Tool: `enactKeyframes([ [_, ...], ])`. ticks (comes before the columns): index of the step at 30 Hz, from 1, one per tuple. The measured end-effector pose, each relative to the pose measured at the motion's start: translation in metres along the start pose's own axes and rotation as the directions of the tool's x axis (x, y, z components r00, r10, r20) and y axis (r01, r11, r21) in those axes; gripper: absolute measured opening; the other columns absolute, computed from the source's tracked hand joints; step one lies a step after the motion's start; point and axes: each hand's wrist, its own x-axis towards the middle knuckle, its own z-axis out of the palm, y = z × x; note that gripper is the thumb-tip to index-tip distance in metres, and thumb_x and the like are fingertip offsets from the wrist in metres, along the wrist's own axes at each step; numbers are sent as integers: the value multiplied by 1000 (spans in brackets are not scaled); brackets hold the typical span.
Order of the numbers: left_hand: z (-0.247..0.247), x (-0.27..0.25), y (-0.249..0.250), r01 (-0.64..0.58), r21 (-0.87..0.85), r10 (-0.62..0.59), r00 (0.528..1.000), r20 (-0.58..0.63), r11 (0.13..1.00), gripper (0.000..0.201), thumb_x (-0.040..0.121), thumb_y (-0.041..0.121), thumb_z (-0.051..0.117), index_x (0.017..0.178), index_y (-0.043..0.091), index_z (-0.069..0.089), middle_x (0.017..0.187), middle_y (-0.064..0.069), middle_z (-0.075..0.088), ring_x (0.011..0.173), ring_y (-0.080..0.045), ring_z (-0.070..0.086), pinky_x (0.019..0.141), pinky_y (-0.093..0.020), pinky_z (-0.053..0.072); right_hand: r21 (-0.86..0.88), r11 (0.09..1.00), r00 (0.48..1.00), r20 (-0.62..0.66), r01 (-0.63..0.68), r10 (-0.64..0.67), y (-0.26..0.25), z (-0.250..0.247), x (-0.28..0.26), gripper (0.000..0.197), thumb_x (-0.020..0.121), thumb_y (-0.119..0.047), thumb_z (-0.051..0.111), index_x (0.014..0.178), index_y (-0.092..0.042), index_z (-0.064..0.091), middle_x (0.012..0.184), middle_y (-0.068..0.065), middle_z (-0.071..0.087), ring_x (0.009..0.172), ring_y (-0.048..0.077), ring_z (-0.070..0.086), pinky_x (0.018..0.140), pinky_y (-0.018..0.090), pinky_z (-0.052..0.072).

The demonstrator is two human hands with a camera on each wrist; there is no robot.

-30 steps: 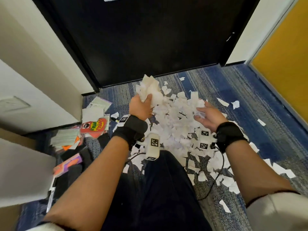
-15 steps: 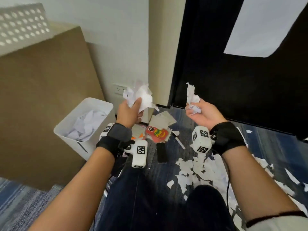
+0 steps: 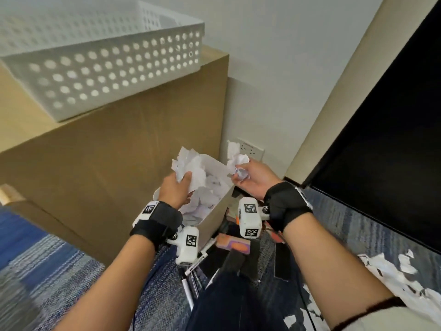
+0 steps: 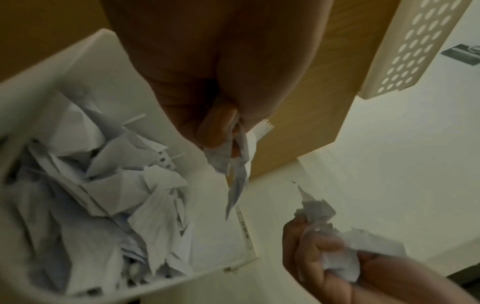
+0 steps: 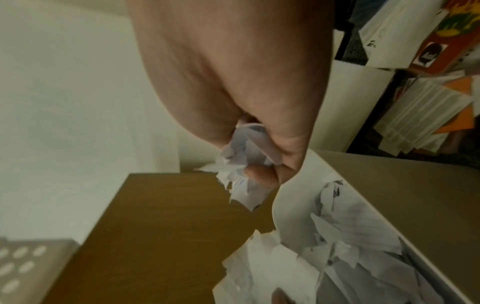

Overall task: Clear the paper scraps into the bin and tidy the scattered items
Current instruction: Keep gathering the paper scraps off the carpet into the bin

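A white bin (image 3: 216, 216) stands on the floor against a wooden cabinet, part full of white paper scraps (image 3: 210, 194). My left hand (image 3: 181, 182) grips a bunch of scraps (image 3: 188, 161) just above the bin's opening. My right hand (image 3: 241, 177) grips a smaller crumpled wad (image 3: 237, 161) over the bin's right rim. In the left wrist view the left hand's fingers (image 4: 218, 127) pinch torn strips (image 4: 236, 160) above the bin (image 4: 85, 53). The right wrist view shows the wad (image 5: 246, 164) beside the bin wall (image 5: 389, 195).
A white perforated basket (image 3: 102, 63) sits on the wooden cabinet (image 3: 119, 163). Pens (image 3: 191, 278), cards and colourful packets (image 3: 233, 244) lie on the carpet by my knees. More scraps (image 3: 393, 271) litter the carpet at right, below a black door (image 3: 381, 139).
Both hands lifted scraps off the floor pile and carried them left to above the bin. The head view swung from the pile to the bin and cabinet.
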Motion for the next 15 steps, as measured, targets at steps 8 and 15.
enactKeyframes([
  [8, -14, 27, -11, -15, 377, -19, 996, 86, 926, 31, 99, 31, 48, 111, 6, 63, 105, -12, 68, 91, -31, 64, 79, -32, 49, -593, 789, 985, 46, 160, -165, 28, 38, 49, 28, 93, 8, 37, 109, -7, 55, 105, 19, 60, 82, 29, 56, 59, 35, 45],
  [15, -20, 43, 6, 6, 509, -76, 990, 117, 861, 29, 94, 20, 45, 99, -2, 63, 100, -18, 68, 87, -36, 67, 80, -41, 56, -910, 410, 994, 93, 62, 55, 38, 27, 66, 49, 88, 5, 40, 122, -22, 63, 125, 6, 55, 100, 22, 58, 73, 24, 46],
])
